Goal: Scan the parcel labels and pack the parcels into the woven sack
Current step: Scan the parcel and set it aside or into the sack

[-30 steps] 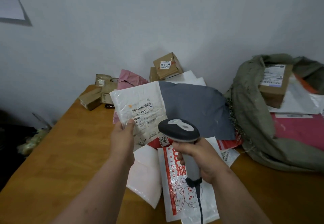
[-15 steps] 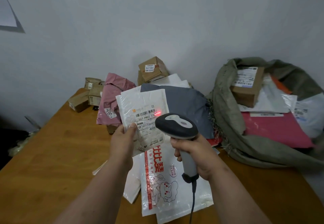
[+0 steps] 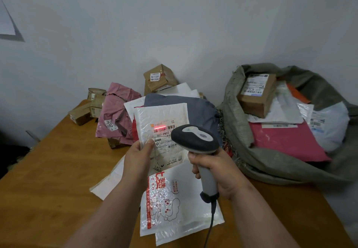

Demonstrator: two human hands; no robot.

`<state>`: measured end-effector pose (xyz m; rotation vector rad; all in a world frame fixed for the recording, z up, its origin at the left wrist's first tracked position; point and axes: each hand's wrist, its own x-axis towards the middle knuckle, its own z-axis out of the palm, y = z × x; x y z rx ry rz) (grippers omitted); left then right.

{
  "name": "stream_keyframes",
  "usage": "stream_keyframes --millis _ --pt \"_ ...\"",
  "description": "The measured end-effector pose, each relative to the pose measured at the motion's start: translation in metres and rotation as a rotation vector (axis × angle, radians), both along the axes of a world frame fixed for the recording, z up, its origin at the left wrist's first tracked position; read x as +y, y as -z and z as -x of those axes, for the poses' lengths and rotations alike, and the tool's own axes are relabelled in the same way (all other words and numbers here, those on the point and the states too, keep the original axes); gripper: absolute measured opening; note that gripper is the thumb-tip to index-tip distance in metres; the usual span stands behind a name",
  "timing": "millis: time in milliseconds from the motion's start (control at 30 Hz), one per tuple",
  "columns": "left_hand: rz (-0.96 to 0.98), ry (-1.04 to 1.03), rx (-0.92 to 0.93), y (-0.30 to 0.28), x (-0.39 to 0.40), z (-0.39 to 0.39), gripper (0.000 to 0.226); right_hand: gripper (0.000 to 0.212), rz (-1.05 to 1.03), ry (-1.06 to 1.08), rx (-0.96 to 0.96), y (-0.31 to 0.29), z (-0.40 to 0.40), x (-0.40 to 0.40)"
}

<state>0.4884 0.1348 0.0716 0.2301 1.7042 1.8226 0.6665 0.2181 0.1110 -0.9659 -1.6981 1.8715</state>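
- Left hand [image 3: 138,155]: thumb and fingers pinch white bubble-mailer parcel [image 3: 161,131], held upright above wooden tabletop [image 3: 48,170].
- Right hand [image 3: 217,172]: fingers clenched round grey handheld barcode scanner [image 3: 195,141]; red beam on parcel's barcode label [image 3: 164,128].
- Green woven sack [image 3: 238,123]: R side of tabletop, open, w/ parcels inside.

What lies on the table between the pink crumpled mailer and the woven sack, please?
In the head view, a grey mailer with white envelopes behind it fills the stretch between the pink mailer and the woven sack.
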Motion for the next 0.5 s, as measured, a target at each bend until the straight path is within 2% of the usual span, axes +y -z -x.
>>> stream_keyframes --millis 167,333,500 --pt "0.005 0.002 0.004 -0.003 0.001 -0.018 0.011 0.015 0.001 -0.019 0.004 0.001 -0.015 0.003" --pt "-0.003 0.019 -0.009 -0.005 0.002 -0.033 0.011 0.037 0.014 -0.025 -0.001 -0.001 -0.028 0.003" --pt "-0.001 0.048 -0.018 -0.005 0.008 -0.037 0.013 0.039 0.018 0.002 -0.006 0.0 -0.036 0.007"
